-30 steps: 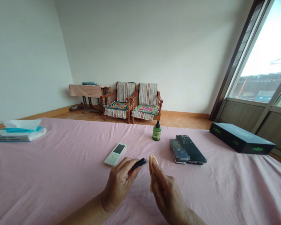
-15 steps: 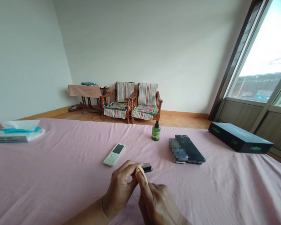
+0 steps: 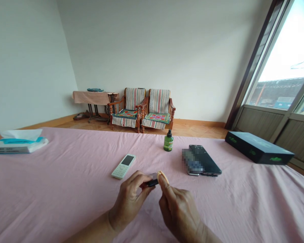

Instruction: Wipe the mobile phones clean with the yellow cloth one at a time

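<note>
While the left hand pinches a small black device and the right hand presses a yellow cloth to its tip | both raised above the pink table | risk: the thin fingertip pinch may slip under rubbing, dropping it near the white keypad phone

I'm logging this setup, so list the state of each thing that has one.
Left hand: pinching a small black device.
Right hand: pressing a yellow cloth against the device's end.
White phone: flat, screen dark.
Black phone: flat, screen dark.
Green bottle: upright, capped.
Dark box: closed.
Tissue pack: open, a tissue sticking out.
</note>
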Demonstrator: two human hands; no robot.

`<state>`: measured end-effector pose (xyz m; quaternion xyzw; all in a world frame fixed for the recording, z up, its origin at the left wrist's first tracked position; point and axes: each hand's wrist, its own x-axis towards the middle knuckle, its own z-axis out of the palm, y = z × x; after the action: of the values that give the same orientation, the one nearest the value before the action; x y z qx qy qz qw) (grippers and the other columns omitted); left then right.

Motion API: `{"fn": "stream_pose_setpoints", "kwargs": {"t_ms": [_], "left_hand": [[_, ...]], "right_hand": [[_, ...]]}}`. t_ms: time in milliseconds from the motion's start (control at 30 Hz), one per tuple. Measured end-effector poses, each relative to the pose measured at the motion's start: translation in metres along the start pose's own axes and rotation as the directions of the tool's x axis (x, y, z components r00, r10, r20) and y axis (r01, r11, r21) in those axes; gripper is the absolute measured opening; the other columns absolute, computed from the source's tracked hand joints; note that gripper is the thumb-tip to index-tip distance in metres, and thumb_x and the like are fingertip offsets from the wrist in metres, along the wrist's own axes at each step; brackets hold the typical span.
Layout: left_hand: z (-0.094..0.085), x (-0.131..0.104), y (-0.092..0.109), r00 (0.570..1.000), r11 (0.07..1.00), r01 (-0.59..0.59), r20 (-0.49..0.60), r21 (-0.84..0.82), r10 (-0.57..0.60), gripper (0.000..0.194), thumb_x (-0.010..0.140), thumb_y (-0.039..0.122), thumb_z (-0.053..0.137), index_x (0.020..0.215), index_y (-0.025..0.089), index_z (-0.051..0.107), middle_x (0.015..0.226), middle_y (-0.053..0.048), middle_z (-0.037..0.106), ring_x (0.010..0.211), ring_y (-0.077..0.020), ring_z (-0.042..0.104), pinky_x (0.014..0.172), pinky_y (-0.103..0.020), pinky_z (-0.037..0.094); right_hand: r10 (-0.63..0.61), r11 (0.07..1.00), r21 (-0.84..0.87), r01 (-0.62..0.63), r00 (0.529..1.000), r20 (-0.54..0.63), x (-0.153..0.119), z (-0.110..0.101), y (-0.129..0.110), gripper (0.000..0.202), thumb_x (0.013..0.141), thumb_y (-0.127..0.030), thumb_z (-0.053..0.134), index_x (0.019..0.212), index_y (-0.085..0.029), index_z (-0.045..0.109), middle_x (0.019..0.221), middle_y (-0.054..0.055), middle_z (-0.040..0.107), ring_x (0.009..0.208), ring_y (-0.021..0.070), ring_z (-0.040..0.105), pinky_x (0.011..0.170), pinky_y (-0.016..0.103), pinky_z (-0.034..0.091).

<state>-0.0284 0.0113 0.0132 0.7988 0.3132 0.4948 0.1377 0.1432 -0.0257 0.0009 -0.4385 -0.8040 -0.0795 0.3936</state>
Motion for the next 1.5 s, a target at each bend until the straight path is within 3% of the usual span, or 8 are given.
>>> {"fn": "stream_pose_setpoints", "kwargs": {"t_ms": [133, 267, 400, 667, 900, 1033, 1167, 1500], "left_hand": [[-0.001, -0.003, -0.006, 0.985, 0.997, -0.061, 0.158, -0.047, 0.068, 0.019, 0.085, 0.009, 0.059, 0.101, 0.020, 0.059, 0.091, -0.004, 0.062, 0.083, -0.0175, 0.061, 0.073, -0.026, 0.050], [-0.005, -0.003, -0.006, 0.937, 0.995, -0.055, 0.342, -0.078, 0.078, 0.020, 0.085, 0.008, 0.058, 0.103, 0.019, 0.057, 0.098, -0.006, 0.060, 0.092, -0.0190, 0.060, 0.079, -0.028, 0.049], [-0.010, 0.001, -0.005, 0.902, 0.996, -0.020, 0.429, -0.084, 0.055, 0.021, 0.083, 0.019, 0.064, 0.102, 0.020, 0.055, 0.105, -0.007, 0.059, 0.097, -0.0209, 0.058, 0.084, -0.031, 0.047], [-0.008, 0.001, -0.021, 0.883, 0.997, 0.043, 0.464, 0.070, -0.071, 0.096, 0.060, 0.063, 0.076, 0.137, 0.020, 0.037, 0.134, -0.016, 0.047, 0.122, -0.0340, 0.045, 0.104, -0.050, 0.034], [0.000, -0.002, -0.026, 0.813, 0.971, 0.053, 0.554, 0.233, -0.177, 0.116, 0.059, 0.062, 0.076, 0.148, 0.019, 0.015, 0.146, -0.019, 0.034, 0.131, -0.0390, 0.034, 0.106, -0.057, 0.027], [0.001, 0.000, -0.026, 0.800, 0.964, 0.053, 0.567, 0.261, -0.198, 0.116, 0.057, 0.065, 0.075, 0.147, 0.016, 0.021, 0.146, -0.020, 0.035, 0.131, -0.0398, 0.033, 0.107, -0.056, 0.025], [0.001, 0.000, -0.028, 0.811, 0.967, 0.052, 0.555, 0.249, -0.186, 0.118, 0.053, 0.068, 0.076, 0.145, 0.014, 0.026, 0.145, -0.021, 0.037, 0.131, -0.0403, 0.034, 0.107, -0.055, 0.026], [0.001, -0.002, -0.029, 0.855, 0.980, 0.066, 0.496, 0.189, -0.154, 0.120, 0.054, 0.055, 0.079, 0.148, 0.017, 0.014, 0.141, -0.020, 0.041, 0.126, -0.0393, 0.040, 0.103, -0.056, 0.030]], "right_hand": [[0.326, 0.921, 0.219, -0.323, 0.945, 0.026, 0.002, -0.007, 0.027, 0.040, 0.090, -0.019, 0.035, 0.123, -0.007, 0.055, 0.067, 0.006, 0.065, 0.053, 0.0153, 0.060, 0.051, 0.024, 0.045], [0.526, 0.698, 0.511, -0.502, 0.843, 0.110, 0.003, -0.004, 0.040, 0.041, 0.093, -0.030, 0.038, 0.120, -0.010, 0.060, 0.061, 0.000, 0.056, 0.051, 0.0123, 0.052, 0.047, 0.021, 0.041], [0.547, 0.565, 0.647, -0.512, 0.819, 0.172, 0.006, -0.001, 0.038, 0.039, 0.088, -0.035, 0.045, 0.109, -0.010, 0.067, 0.071, 0.003, 0.057, 0.055, 0.0114, 0.049, 0.046, 0.021, 0.039], [0.505, 0.554, 0.605, -0.571, 0.809, 0.300, 0.005, -0.004, 0.033, 0.030, 0.085, -0.027, 0.047, 0.092, -0.012, 0.072, 0.072, 0.005, 0.064, 0.064, 0.0159, 0.058, 0.052, 0.022, 0.045], [0.057, 0.790, 0.483, -0.377, 0.830, 0.555, 0.002, -0.022, 0.023, 0.030, 0.089, -0.019, 0.043, 0.072, -0.019, 0.067, 0.063, -0.002, 0.063, 0.055, 0.0119, 0.056, 0.049, 0.019, 0.036], [0.108, 0.947, 0.216, -0.238, 0.869, 0.483, 0.006, -0.014, 0.030, 0.026, 0.090, -0.019, 0.040, 0.096, -0.021, 0.066, 0.074, 0.001, 0.069, 0.060, 0.0138, 0.063, 0.053, 0.020, 0.037], [0.177, 0.980, 0.004, -0.199, 0.882, 0.437, 0.011, -0.002, 0.035, 0.029, 0.092, -0.020, 0.039, 0.112, -0.023, 0.059, 0.080, 0.005, 0.072, 0.065, 0.0166, 0.066, 0.055, 0.021, 0.035], [-0.021, 0.974, 0.203, -0.101, 0.851, 0.525, -0.007, -0.032, 0.012, 0.024, 0.093, -0.020, 0.037, 0.099, -0.023, 0.060, 0.067, -0.001, 0.065, 0.052, 0.0124, 0.059, 0.049, 0.021, 0.030]]}}
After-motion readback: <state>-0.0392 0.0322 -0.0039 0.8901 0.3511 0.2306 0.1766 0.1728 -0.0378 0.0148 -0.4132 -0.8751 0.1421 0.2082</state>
